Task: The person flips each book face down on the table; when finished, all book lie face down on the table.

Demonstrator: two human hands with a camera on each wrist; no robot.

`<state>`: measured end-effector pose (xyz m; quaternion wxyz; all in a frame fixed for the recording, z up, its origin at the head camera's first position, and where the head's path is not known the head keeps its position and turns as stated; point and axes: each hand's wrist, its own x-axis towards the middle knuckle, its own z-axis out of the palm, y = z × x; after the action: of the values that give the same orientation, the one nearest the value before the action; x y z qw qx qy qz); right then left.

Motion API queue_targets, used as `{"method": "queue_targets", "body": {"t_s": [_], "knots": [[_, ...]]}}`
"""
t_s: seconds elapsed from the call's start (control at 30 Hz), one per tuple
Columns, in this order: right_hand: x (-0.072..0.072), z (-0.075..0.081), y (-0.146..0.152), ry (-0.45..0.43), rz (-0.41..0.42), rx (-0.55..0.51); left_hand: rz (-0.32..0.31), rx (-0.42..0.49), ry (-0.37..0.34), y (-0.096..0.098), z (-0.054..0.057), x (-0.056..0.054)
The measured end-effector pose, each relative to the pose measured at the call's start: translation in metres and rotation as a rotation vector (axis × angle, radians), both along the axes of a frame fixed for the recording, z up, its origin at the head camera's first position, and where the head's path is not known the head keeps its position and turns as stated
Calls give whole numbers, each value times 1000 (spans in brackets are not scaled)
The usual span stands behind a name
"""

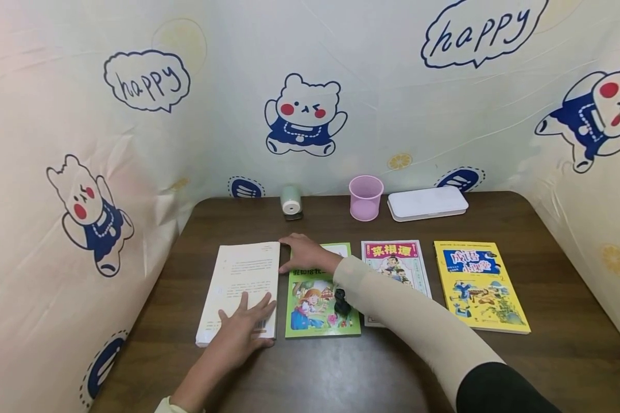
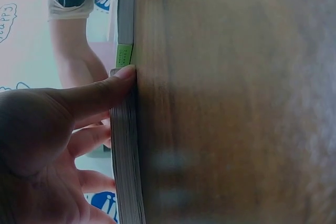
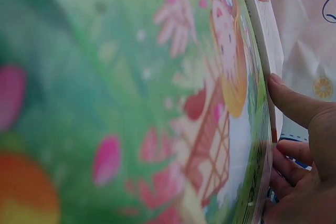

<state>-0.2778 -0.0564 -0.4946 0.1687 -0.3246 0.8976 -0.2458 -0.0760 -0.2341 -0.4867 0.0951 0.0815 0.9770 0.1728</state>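
A white book (image 1: 240, 269) with small print lies at the left of the row. My left hand (image 1: 240, 330) rests on its lower part with the fingers spread. In the left wrist view, the thumb (image 2: 125, 73) presses the book's near edge at the corner. My right hand (image 1: 310, 255) touches the white book's upper right corner and side with thumb and fingertips, crossing above a green picture book (image 1: 310, 315). In the right wrist view, the right thumb (image 3: 283, 90) meets the white book's side, beyond the green cover. The right forearm hides part of the green book.
Right of the green book lie a pink-bordered book (image 1: 392, 267) and a yellow book (image 1: 483, 287). Along the back of the brown table (image 1: 341, 373) stand a light green device (image 1: 291, 201), a pink cup (image 1: 365, 201) and a white case (image 1: 427, 203). Printed cloth hangs behind.
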Motion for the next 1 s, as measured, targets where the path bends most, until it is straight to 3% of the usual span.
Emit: {"method": "queue_targets", "body": {"t_s": [0.3, 1.0], "knots": [[-2, 0, 18, -1, 46, -41, -6, 9, 29, -3, -3, 3], [-9, -2, 79, -3, 26, -65, 20, 2, 10, 1, -1, 2]]}}
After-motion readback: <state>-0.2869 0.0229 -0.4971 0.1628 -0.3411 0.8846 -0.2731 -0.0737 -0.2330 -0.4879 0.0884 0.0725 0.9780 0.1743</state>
